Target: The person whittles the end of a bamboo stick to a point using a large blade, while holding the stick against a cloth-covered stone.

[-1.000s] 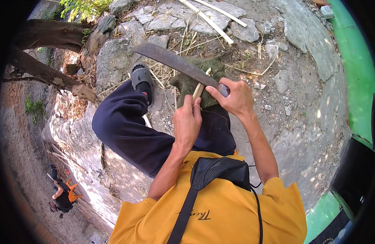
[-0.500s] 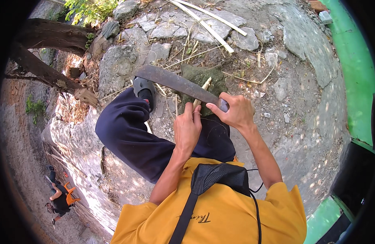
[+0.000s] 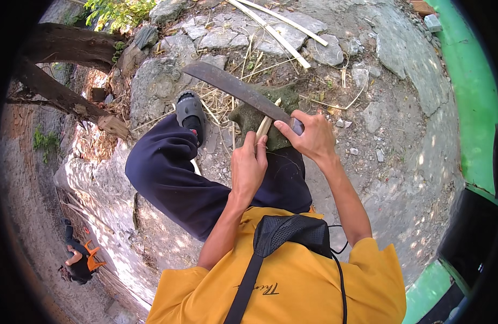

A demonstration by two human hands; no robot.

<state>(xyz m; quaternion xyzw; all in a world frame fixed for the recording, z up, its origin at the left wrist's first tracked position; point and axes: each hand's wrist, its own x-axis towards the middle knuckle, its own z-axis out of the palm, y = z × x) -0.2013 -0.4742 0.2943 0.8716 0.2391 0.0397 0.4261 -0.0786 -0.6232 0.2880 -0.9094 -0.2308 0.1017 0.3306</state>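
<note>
In my right hand (image 3: 313,137) is the handle of a machete (image 3: 224,83), gripped with the fingers wrapped and the thumb toward the blade. Its long, dark, slightly curved blade points to the far left and crosses a short split stick (image 3: 264,127) of pale wood or bamboo. My left hand (image 3: 248,167) pinches the near end of that stick between thumb and fingers. Below the stick lies a rough greenish-brown piece (image 3: 241,116) by my right knee; whether it is stone or cloth I cannot tell. Where blade and stick touch is partly covered.
Long pale strips (image 3: 276,38) lie on broken paving at the far side, with thin shavings (image 3: 219,102) near my shoe (image 3: 190,110). Dark tree trunks (image 3: 70,102) stand on the left. A green panel (image 3: 473,108) runs along the right. Another person (image 3: 76,256) is at lower left.
The machete and my right hand have moved a little away from me, the blade tip swinging farther out. My left hand and the stick have shifted slightly away too.
</note>
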